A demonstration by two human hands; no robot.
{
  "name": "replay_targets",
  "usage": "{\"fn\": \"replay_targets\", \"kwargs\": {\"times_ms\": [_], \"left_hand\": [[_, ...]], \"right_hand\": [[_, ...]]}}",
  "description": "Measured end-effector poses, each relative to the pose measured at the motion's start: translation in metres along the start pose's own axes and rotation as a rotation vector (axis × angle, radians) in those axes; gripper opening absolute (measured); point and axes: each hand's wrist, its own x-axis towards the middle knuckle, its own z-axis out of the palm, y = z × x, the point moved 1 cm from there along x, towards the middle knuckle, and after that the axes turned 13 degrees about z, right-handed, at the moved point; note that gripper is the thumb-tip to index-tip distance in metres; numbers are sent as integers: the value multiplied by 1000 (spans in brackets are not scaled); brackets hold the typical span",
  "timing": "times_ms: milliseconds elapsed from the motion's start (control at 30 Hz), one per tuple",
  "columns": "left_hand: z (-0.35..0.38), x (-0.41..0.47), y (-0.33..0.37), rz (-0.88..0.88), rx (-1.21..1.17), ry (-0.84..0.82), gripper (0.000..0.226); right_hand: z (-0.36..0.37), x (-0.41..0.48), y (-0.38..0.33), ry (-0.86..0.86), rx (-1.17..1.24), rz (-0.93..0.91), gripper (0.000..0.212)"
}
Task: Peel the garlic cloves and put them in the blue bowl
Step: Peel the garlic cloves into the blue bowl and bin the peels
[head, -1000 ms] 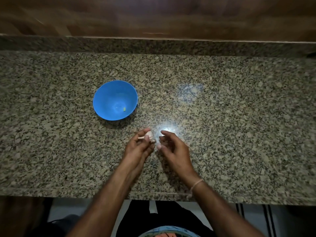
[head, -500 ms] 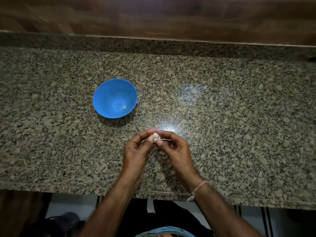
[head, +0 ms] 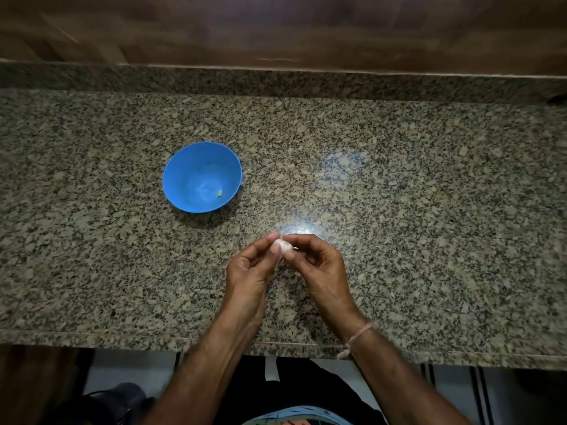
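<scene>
Head view: peeling mid-air above the table (head: 429, 240).
Your left hand (head: 250, 271) and right hand (head: 319, 268) both pinch the garlic clove (head: 283, 246), near the blue bowl (head: 184, 179). It's likely light and slick with papery skin; grip the ends.

Blue bowl (head: 184, 167) on speckled granite counter (head: 399, 210)

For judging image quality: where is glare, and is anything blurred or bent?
Head view: bright glare on the granite counter just beyond the garlic clove that left hand and right hand pinch, a fainter patch farther right; corners dim, wooden wall blurred, counter edges slanted, hardly bowed.
</scene>
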Motion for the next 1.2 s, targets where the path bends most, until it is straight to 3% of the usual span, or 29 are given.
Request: {"fn": "replay_targets", "kwargs": {"times_ms": [233, 333, 500, 667, 867, 1200], "left_hand": [[-5, 6, -8, -115, 4, -34, 38], [-6, 5, -11, -76, 69, -48, 32], [-8, 0, -14, 12, 175, -86, 32], [-16, 0, -18, -35, 144, -104, 31], [-21, -1, -22, 24, 314, -129, 17], [-28, 6, -22, 39, 385, -103, 14]], "right_hand": [[-5, 4, 5, 45, -81, -24, 21], [-8, 5, 9, 97, -132, -9, 18], [-7, 6, 10, 97, -85, 85, 14], [-9, 11, 7, 34, -105, 224, 13], [-14, 16, 9, -25, -65, 408, 14], [-1, 22, 13, 36, -116, 432, 21]]}}
